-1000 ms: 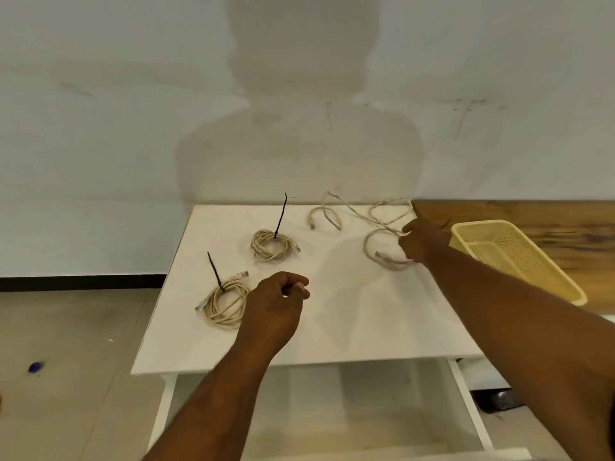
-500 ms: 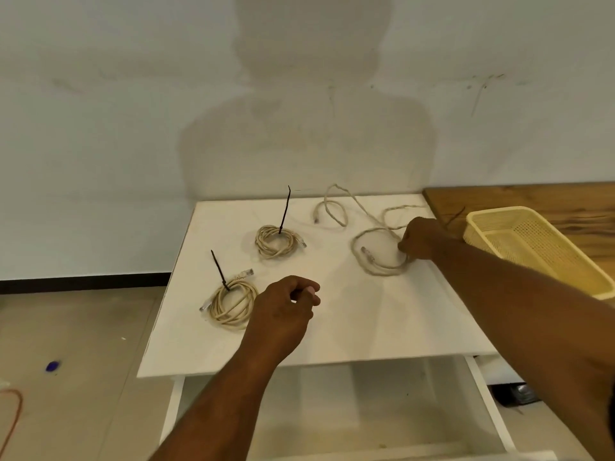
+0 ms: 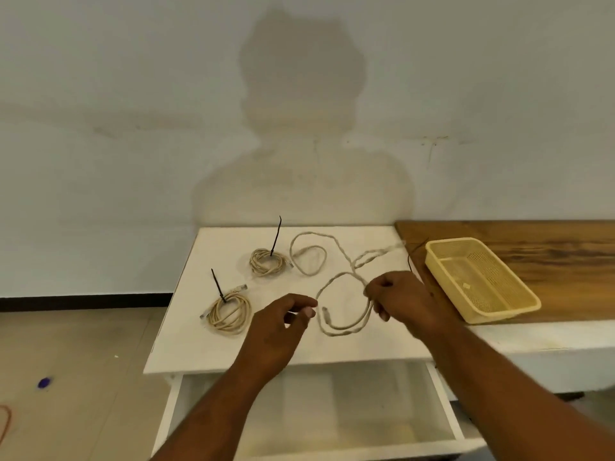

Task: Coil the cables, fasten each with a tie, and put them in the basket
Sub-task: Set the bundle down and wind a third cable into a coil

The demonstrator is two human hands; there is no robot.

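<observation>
Three cables lie on the white bench (image 3: 186,344): two are already wound and one is loose. The nearer coil (image 3: 229,310) sits toward the left front of the bench with a black tie (image 3: 218,285) standing up from it, and the farther coil (image 3: 268,262) sits behind it, also with a black tie (image 3: 276,236) sticking upright. The loose cable (image 3: 336,257) wanders across the back and middle of the bench in several open loops, and one plug end (image 3: 325,313) lies between the two hands. One more dark tie (image 3: 412,257) shows at the seam between the white bench and the wooden counter (image 3: 549,241), partly hidden behind the right hand. One yellow basket (image 3: 492,313) rests on that wooden counter, to the right of the cables and well apart from both coils; apart from a small pale scrap on its floor, no cable is in it. The right hand (image 3: 401,301) has its grip closed around a strand of the loose cable, fingers curled down over it where the near loop bends. The left hand (image 3: 283,322) hovers just beside the plug end with thumb and fingers drawn close together in a near pinch; whether it touches anything cannot be told. Below the bench a white drawer (image 3: 442,417) stands pulled out.
</observation>
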